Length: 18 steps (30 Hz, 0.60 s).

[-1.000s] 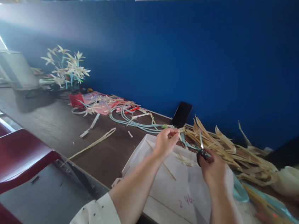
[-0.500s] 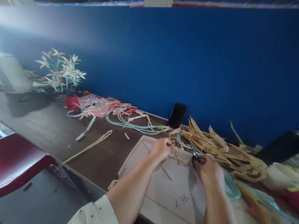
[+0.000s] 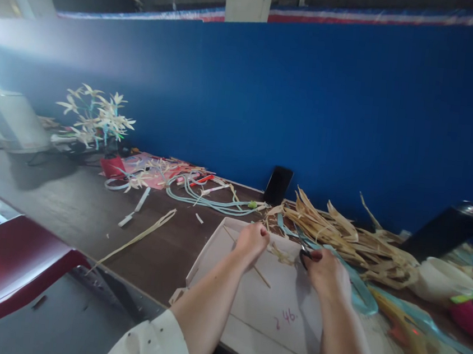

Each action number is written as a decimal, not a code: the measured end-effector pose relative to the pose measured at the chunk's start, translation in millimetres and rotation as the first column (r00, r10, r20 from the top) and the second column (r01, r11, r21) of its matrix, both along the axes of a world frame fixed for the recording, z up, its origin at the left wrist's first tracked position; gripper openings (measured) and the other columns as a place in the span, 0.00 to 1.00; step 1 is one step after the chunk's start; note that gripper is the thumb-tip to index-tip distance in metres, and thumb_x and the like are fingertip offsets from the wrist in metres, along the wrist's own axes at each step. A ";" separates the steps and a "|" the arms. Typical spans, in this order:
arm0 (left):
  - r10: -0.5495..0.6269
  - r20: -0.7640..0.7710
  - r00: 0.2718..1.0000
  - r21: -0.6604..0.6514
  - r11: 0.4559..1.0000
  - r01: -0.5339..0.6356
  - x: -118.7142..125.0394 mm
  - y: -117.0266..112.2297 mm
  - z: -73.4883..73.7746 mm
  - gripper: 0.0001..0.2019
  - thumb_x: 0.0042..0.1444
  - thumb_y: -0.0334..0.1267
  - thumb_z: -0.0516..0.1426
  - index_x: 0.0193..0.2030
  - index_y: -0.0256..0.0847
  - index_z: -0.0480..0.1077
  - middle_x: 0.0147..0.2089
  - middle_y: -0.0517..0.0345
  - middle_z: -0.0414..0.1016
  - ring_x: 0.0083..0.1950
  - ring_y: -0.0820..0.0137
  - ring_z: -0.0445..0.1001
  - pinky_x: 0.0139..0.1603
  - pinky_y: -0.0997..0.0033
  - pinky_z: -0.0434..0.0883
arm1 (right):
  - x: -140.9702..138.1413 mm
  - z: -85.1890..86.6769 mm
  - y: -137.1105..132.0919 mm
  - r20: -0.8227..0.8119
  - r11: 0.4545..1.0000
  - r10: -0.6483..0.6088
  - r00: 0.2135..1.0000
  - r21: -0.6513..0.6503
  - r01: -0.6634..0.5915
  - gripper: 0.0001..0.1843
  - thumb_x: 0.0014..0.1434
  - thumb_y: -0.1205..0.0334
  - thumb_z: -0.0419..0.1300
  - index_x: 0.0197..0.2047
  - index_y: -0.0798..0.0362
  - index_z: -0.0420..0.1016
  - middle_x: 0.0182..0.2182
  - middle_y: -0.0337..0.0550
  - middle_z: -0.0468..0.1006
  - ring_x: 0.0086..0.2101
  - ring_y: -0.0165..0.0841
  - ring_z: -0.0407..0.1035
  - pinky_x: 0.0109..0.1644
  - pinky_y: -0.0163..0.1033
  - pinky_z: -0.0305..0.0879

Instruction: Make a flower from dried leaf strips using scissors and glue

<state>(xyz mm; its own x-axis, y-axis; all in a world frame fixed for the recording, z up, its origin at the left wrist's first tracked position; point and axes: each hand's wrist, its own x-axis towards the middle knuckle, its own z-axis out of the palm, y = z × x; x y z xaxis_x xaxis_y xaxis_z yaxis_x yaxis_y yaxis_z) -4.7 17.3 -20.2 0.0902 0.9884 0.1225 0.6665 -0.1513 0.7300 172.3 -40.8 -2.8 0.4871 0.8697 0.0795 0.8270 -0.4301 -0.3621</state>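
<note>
My left hand [image 3: 252, 240] is closed over the white cardboard sheet [image 3: 248, 308], pinching a dried straw piece [image 3: 281, 254] that lies between both hands. My right hand [image 3: 324, 272] grips black-handled scissors [image 3: 304, 250], their blades pointing up and left toward the straw pile. A thin wooden stick [image 3: 260, 275] lies on the sheet just under my left hand. A heap of dried straw leaves [image 3: 340, 236] sits right behind my hands.
A black phone [image 3: 278, 185] leans on the blue wall. Light blue strips [image 3: 201, 193] and pink paper lie left of it, with a straw flower bouquet [image 3: 94, 117] further left. A white bowl [image 3: 441, 277], a glue gun [image 3: 414, 353] and a red chair [image 3: 7, 265] are nearby.
Both hands have come down from above the table to the cardboard sheet, still holding the straw piece and scissors. The camera tilted slightly.
</note>
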 end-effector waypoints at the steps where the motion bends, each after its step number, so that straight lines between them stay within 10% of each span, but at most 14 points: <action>1: 0.001 0.005 1.000 0.002 1.000 -0.001 -0.2 0.3 -0.7 0.07 0.47 0.36 0.51 0.28 0.40 0.71 0.32 0.55 0.76 0.35 0.69 0.71 0.34 0.74 0.62 | -0.9 1.2 -0.6 -0.005 1.000 -0.008 1.000 -0.011 0.008 0.16 0.49 0.49 0.54 0.37 0.49 0.71 0.34 0.48 0.75 0.37 0.43 0.69 0.34 0.41 0.60; 18: -0.010 0.036 0.999 -0.113 0.993 0.014 -6.3 8.9 0.3 0.10 0.47 0.38 0.52 0.31 0.41 0.74 0.33 0.55 0.77 0.37 0.68 0.72 0.36 0.74 0.65 | -4.6 3.2 -0.1 -0.062 0.995 -0.043 0.997 -0.097 0.037 0.18 0.48 0.49 0.54 0.40 0.47 0.72 0.38 0.48 0.74 0.40 0.45 0.69 0.40 0.47 0.62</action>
